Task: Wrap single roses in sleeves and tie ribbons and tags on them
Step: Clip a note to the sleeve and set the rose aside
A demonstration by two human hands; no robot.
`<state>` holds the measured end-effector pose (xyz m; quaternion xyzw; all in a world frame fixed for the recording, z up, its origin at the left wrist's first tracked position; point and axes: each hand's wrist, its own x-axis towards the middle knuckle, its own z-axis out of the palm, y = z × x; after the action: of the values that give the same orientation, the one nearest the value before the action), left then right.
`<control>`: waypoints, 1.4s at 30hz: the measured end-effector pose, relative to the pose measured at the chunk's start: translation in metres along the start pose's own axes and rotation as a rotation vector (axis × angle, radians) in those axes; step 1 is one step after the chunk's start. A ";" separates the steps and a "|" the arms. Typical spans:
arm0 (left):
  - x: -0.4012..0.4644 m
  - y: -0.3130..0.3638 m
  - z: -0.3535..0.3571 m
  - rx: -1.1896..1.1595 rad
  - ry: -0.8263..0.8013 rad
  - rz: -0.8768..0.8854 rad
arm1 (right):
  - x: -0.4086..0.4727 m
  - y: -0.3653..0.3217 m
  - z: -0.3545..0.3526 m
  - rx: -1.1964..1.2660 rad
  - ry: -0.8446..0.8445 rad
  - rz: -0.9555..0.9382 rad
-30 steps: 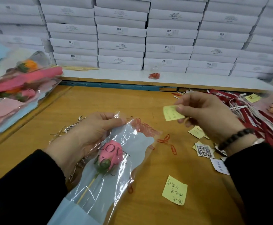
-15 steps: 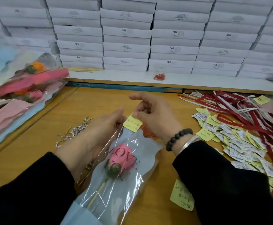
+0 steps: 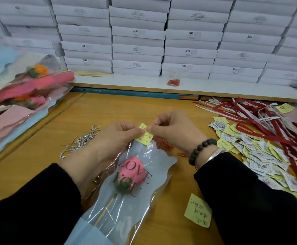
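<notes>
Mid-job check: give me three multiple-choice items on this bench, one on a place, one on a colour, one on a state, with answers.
1. Where does the ribbon pile lie?
A. right of the hands
B. on the boxes
C. under the sleeve

2. What colour is the rose in the sleeve?
A. orange
B. white
C. pink

3. How is the yellow tag held?
A. lying loose
B. pinched by both hands
C. left hand only

Answers: 1 A, red ribbons spread at right. 2 C, the bud shows pink. 3 B, left hand and right hand meet on it at the sleeve's top.
</notes>
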<state>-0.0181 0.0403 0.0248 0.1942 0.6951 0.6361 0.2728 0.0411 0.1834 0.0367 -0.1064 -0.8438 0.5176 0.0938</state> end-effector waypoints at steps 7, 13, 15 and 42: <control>0.003 -0.004 -0.001 0.023 0.041 0.013 | 0.003 0.003 -0.003 0.028 0.005 0.009; 0.007 -0.008 -0.005 -0.009 0.051 -0.009 | -0.004 0.021 -0.051 -0.428 -0.018 0.168; 0.008 -0.008 -0.003 -0.002 0.047 -0.004 | -0.007 0.027 -0.058 -0.473 -0.131 0.283; 0.001 -0.004 0.005 -0.015 0.034 0.058 | 0.001 0.017 -0.027 0.220 0.103 -0.022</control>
<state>-0.0153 0.0447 0.0209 0.2014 0.6889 0.6522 0.2438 0.0494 0.2147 0.0335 -0.1125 -0.7771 0.5999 0.1538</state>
